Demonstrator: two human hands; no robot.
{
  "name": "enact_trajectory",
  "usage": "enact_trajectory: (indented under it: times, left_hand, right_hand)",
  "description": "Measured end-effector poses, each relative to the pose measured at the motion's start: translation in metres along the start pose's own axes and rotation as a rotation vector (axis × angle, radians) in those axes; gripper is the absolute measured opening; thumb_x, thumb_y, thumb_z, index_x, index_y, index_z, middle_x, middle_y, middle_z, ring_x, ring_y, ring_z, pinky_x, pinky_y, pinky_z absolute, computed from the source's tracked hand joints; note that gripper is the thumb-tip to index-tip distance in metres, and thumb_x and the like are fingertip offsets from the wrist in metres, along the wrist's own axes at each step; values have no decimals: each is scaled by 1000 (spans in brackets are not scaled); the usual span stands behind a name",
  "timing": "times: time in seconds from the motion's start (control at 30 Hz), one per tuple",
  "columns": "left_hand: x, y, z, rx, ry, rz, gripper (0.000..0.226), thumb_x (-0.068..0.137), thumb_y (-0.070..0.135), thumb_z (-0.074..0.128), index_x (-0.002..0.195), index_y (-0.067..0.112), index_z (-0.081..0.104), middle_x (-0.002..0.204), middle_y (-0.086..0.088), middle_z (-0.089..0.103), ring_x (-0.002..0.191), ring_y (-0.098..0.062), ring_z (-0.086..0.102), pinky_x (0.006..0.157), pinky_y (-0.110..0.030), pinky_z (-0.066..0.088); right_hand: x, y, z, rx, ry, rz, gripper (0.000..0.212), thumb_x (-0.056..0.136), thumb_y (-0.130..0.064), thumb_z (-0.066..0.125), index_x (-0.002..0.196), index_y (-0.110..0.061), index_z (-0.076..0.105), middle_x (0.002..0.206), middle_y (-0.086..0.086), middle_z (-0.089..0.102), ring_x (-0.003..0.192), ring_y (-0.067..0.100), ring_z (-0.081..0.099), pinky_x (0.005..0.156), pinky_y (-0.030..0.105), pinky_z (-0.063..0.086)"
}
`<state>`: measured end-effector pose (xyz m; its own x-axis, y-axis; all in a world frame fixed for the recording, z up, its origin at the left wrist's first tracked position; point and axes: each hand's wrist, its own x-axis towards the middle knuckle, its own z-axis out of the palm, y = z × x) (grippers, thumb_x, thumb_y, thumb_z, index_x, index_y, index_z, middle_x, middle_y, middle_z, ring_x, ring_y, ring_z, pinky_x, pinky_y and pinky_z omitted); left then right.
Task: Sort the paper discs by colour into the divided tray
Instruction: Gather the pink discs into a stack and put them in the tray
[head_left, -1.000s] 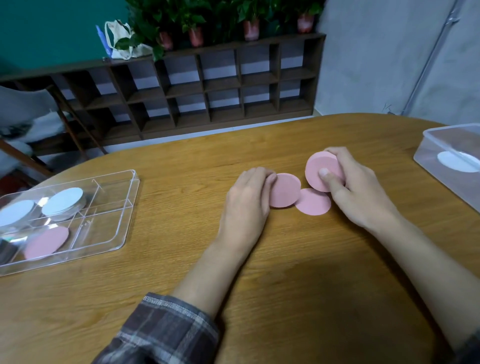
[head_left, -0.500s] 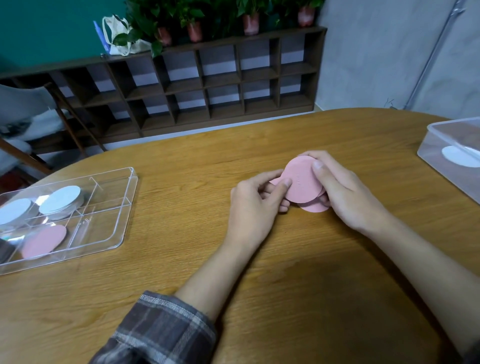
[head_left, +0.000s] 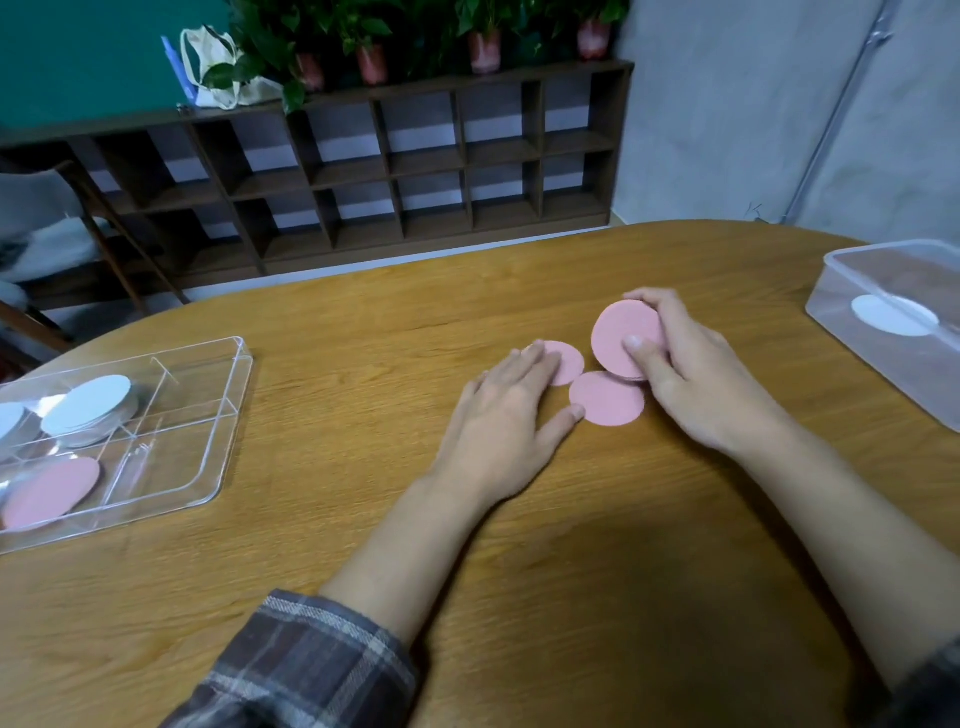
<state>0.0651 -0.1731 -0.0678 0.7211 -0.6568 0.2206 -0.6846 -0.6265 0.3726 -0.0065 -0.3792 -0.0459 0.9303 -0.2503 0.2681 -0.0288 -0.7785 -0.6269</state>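
Note:
My right hand (head_left: 696, 379) grips a tilted stack of pink discs (head_left: 621, 332), thumb on its face, fingers round the far rim. A single pink disc (head_left: 607, 399) lies flat on the table just below the stack. My left hand (head_left: 511, 415) lies flat with straight fingers pressing on another pink disc (head_left: 569, 361), its thumb tip next to the flat disc. The clear divided tray (head_left: 228, 415) stands at the far left; it holds white discs (head_left: 85, 405) in a back compartment and pink discs (head_left: 49, 491) in a front one.
A clear plastic box (head_left: 831, 291) with a white disc (head_left: 893, 316) in it stands at the table's right edge. Beyond the rounded wooden table are a dark cubby shelf with potted plants and a chair at the left.
Half a second ago both hands held the pink stack together. My left hand has let go and now lies flat on a disc on the table; my right hand keeps the stack.

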Motion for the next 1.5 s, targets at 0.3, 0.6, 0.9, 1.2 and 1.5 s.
enact_trajectory:
  times: [0.3,0.6,0.9,1.2,1.5]
  left_hand:
    - [-3,-7,-4,90,134,-46,40,98,53,59,126,25,65,114,5,61,107,-23,58,88,-42,50]
    - [-6,-7,-11,87,282,-18,34,109,45,37,110,25,65,105,6,73,95,-25,68,71,-40,53]
    - [-2,-8,-10,-246,592,73,15,104,13,59,94,8,70,87,0,70,78,-6,53,75,-10,39]
    - [-4,-4,-9,-536,444,-14,15,104,15,60,97,14,73,63,2,69,58,-15,66,67,-32,56]
    - [-5,2,-9,-732,370,-107,22,99,18,70,120,11,74,71,-2,77,63,-16,75,69,-31,64]
  right_hand:
    - [-3,1,1,-233,29,46,37,106,-32,44,141,-37,35,136,1,55,118,31,57,95,52,48]
    - [-3,0,2,-201,34,71,37,106,-32,45,141,-35,35,137,2,55,120,30,56,97,50,47]
    - [-5,-12,1,90,105,-11,41,106,-28,51,145,-36,43,127,-6,57,114,14,50,92,30,35]
    - [-5,-14,8,170,31,-48,43,107,-30,49,145,-50,44,133,-10,60,120,15,55,100,35,42]
    - [-10,-21,14,209,-42,-94,37,112,-35,34,145,-46,47,107,-22,63,96,-1,58,82,22,39]
